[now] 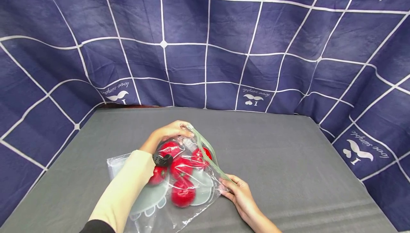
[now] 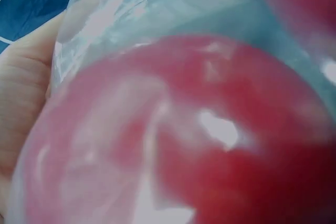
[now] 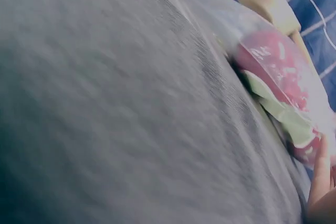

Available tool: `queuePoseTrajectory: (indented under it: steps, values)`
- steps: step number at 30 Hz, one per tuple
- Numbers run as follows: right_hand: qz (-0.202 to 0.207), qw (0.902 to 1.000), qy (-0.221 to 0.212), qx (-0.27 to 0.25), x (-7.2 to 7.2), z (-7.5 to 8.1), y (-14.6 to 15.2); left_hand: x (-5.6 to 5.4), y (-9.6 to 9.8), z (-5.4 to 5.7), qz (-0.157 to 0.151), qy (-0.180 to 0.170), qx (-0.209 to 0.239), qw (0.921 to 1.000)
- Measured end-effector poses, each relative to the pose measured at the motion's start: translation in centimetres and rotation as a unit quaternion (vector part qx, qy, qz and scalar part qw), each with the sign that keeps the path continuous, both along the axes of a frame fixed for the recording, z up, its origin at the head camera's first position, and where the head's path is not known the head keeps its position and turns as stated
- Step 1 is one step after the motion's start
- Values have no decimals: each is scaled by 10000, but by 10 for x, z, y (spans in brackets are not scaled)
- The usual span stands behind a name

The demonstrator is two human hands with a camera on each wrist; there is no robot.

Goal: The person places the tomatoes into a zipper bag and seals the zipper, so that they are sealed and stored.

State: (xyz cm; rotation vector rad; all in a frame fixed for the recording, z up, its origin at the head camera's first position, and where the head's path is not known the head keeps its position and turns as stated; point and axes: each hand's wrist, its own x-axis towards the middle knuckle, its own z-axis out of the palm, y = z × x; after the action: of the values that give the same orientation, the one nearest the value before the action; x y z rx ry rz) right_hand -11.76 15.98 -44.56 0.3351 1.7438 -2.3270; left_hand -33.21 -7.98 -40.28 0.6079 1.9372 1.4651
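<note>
A clear plastic zip bag (image 1: 205, 208) with a green zip strip (image 1: 215, 161) holds several red tomatoes (image 1: 183, 192). At the far end of the strip, my left hand (image 1: 175, 129) pinches the bag's top corner beside the whitish slider (image 1: 190, 127). My right hand (image 1: 241, 194) grips the near end of the strip between thumb and fingers. The mouth's two edges stand slightly apart. In the left wrist view, one tomato (image 2: 226, 150) fills most of the picture behind shiny plastic. The right wrist view catches the bag's side with tomatoes (image 3: 273, 59) and my right fingers (image 3: 321, 163).
Pale grey-green printed shapes (image 1: 148, 193) show on the bag. Beneath it lies a grey tabletop (image 1: 288, 154). A dark blue cloth with white grid lines (image 1: 230, 26) hangs behind the table and along both sides.
</note>
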Motion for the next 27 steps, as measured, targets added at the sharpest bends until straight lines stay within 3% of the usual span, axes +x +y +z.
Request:
queuePoseTrajectory:
  steps: [6,14,22,27]
  values:
    - [45,9998,6,177,-14,3,13,7,-8,-3,224,2,361,9991]
    - [-156,9998,4,112,-38,6,23,20,-18,-7,939,46,661,9934]
    - [-267,9994,190,-74,-62,12,27,36,-22,-5,1607,201,1080,9809]
    - [-479,9987,114,-155,-76,17,27,49,-19,-4,2184,278,1217,9679]
